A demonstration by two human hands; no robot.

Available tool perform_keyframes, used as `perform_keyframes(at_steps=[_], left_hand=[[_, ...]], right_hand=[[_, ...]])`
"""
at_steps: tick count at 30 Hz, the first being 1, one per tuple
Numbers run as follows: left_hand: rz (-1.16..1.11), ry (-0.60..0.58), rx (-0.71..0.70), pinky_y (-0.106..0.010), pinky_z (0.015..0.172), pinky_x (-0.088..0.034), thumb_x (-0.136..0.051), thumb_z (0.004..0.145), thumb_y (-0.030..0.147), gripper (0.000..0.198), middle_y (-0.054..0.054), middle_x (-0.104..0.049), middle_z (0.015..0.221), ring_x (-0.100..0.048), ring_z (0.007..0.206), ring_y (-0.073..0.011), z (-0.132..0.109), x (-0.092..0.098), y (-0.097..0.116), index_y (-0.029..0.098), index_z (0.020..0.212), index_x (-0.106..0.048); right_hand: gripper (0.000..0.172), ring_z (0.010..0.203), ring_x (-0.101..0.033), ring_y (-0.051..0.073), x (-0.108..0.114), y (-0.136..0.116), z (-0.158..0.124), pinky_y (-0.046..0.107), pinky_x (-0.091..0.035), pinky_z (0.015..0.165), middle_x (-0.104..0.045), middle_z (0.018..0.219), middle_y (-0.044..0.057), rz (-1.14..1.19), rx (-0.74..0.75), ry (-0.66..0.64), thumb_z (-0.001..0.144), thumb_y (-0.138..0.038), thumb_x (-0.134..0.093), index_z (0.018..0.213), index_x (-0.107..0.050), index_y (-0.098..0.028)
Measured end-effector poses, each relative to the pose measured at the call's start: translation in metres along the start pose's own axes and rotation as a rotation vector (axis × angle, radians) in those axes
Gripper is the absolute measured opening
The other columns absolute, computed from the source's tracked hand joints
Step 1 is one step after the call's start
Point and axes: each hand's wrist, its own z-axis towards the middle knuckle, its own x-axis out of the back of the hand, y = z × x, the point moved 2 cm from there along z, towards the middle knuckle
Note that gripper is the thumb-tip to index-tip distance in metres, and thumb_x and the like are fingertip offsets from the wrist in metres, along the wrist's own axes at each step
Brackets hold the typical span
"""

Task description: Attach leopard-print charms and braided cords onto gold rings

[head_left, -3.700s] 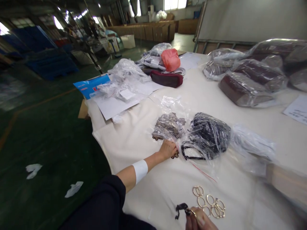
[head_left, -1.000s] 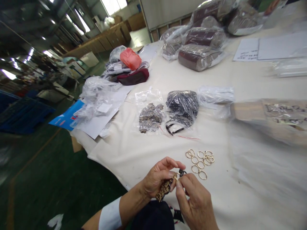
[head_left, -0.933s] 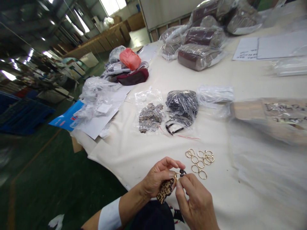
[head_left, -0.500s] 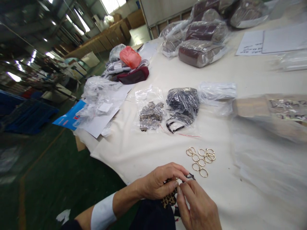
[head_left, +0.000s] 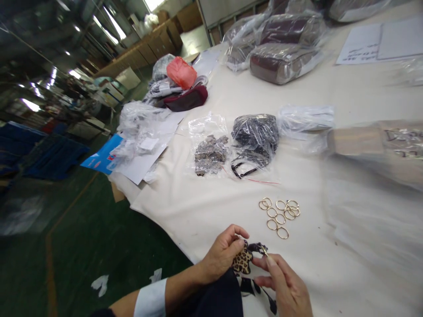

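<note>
Just above the surface (head_left: 205, 211), the left hand (head_left: 224, 254) grips a leopard-print piece (head_left: 242, 261). The right hand (head_left: 286, 288) pinches a small gold ring (head_left: 264, 251) beside it; loose rings (head_left: 279, 214) lie near.

**Hands at the leopard-print piece (head_left: 242, 260).** The left hand (head_left: 224, 255) is placed on the left of the piece, palm down. Its thumb and curled fingers are closed on the piece's left edge, and the forefinger is arched above it. The left forearm is bare and extends down and to the left of the piece, as far as a white cuff (head_left: 151, 302). The right hand (head_left: 287, 288) is held to the lower right of the piece, with its back turned upward. Its thumb and forefinger are pinched on a small gold ring (head_left: 264, 251) just to the upper right of the piece. The right wrist is cut off by the lower edge of the view.
</note>
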Motion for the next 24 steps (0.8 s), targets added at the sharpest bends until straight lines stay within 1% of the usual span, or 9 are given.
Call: perform_keyframes(at_steps=[2, 5, 7, 10, 12, 15, 17, 20, 24], left_hand=[[0.039, -0.052, 0.021, -0.018, 0.053, -0.03, -0.054, 0.083, 0.027, 0.028, 0.005, -0.045, 0.067, -0.039, 0.055, -0.0058, 0.0, -0.001, -0.002, 0.018, 0.108, -0.048], [0.027, -0.09, 0.046, -0.018, 0.049, -0.027, -0.059, 0.077, 0.024, 0.041, 0.008, -0.042, 0.06, -0.035, 0.049, -0.0055, 0.0, -0.005, -0.006, 0.02, 0.115, -0.043], [-0.024, -0.003, 0.096, -0.018, 0.048, -0.028, -0.063, 0.072, 0.025, 0.045, 0.009, -0.043, 0.057, -0.036, 0.047, -0.0057, 0.001, -0.006, -0.01, 0.019, 0.112, -0.043], [-0.127, 0.178, 0.174, -0.019, 0.052, -0.034, -0.07, 0.062, 0.027, 0.036, 0.005, -0.052, 0.06, -0.045, 0.052, -0.007, 0.002, -0.008, -0.015, 0.014, 0.089, -0.051], [-0.197, 0.207, 0.21, -0.019, 0.053, -0.036, -0.071, 0.059, 0.03, 0.03, 0.001, -0.056, 0.062, -0.048, 0.053, -0.0078, 0.004, -0.008, -0.016, 0.012, 0.075, -0.053], [-0.266, 0.208, 0.233, -0.019, 0.05, -0.036, -0.069, 0.057, 0.029, 0.026, 0.0, -0.058, 0.058, -0.049, 0.05, -0.0082, 0.006, -0.006, -0.015, 0.011, 0.07, -0.056], [-0.3, 0.209, 0.253, -0.019, 0.048, -0.036, -0.068, 0.055, 0.026, 0.023, 0.0, -0.058, 0.057, -0.049, 0.047, -0.0082, 0.004, -0.003, -0.01, 0.011, 0.069, -0.057], [-0.338, 0.143, 0.291, -0.019, 0.045, -0.036, -0.065, 0.053, 0.022, 0.018, 0.001, -0.057, 0.053, -0.046, 0.042, -0.0075, -0.001, -0.001, -0.001, 0.012, 0.066, -0.057], [-0.349, 0.046, 0.265, -0.018, 0.045, -0.036, -0.067, 0.053, 0.023, 0.018, 0.0, -0.059, 0.054, -0.047, 0.043, -0.0066, -0.009, -0.005, 0.013, 0.012, 0.066, -0.058]], right_hand=[[0.047, 0.068, -0.063, 0.016, 0.001, 0.005, 0.0, 0.023, -0.048, 0.07, -0.066, 0.09, 0.003, -0.003, 0.023, -0.013, 0.083, -0.063, -0.041, 0.089, -0.061, -0.021], [0.044, 0.063, -0.058, 0.015, -0.003, 0.01, -0.001, 0.022, -0.047, 0.062, -0.059, 0.069, 0.001, -0.063, 0.151, -0.042, 0.085, -0.058, -0.041, 0.077, -0.061, -0.02], [0.041, 0.065, -0.056, 0.016, -0.006, 0.012, -0.002, 0.021, -0.045, 0.062, -0.058, 0.067, 0.001, -0.121, 0.219, -0.031, 0.085, -0.055, -0.043, 0.076, -0.061, -0.02], [0.032, 0.075, -0.056, 0.015, -0.01, 0.008, -0.005, 0.021, -0.042, 0.07, -0.062, 0.079, 0.001, -0.158, 0.313, 0.059, 0.086, -0.048, -0.047, 0.082, -0.063, -0.021], [0.026, 0.076, -0.055, 0.014, -0.015, 0.004, -0.008, 0.02, -0.04, 0.073, -0.062, 0.082, 0.0, -0.147, 0.386, 0.082, 0.087, -0.044, -0.048, 0.083, -0.063, -0.022], [0.022, 0.076, -0.055, 0.013, -0.019, 0.0, -0.012, 0.02, -0.04, 0.074, -0.061, 0.082, 0.0, -0.124, 0.479, 0.064, 0.088, -0.038, -0.048, 0.083, -0.062, -0.022], [0.021, 0.077, -0.055, 0.013, -0.017, 0.0, -0.011, 0.02, -0.041, 0.072, -0.061, 0.085, 0.001, -0.125, 0.497, 0.084, 0.089, -0.037, -0.047, 0.086, -0.061, -0.022], [0.019, 0.073, -0.055, 0.012, -0.008, -0.003, -0.007, 0.019, -0.042, 0.067, -0.059, 0.083, 0.001, -0.218, 0.504, 0.169, 0.09, -0.035, -0.047, 0.084, -0.059, -0.021], [0.015, 0.069, -0.055, 0.011, -0.003, -0.012, -0.002, 0.018, -0.044, 0.062, -0.058, 0.077, 0.001, -0.4, 0.691, 0.163, 0.09, -0.026, -0.047, 0.08, -0.057, -0.02]])
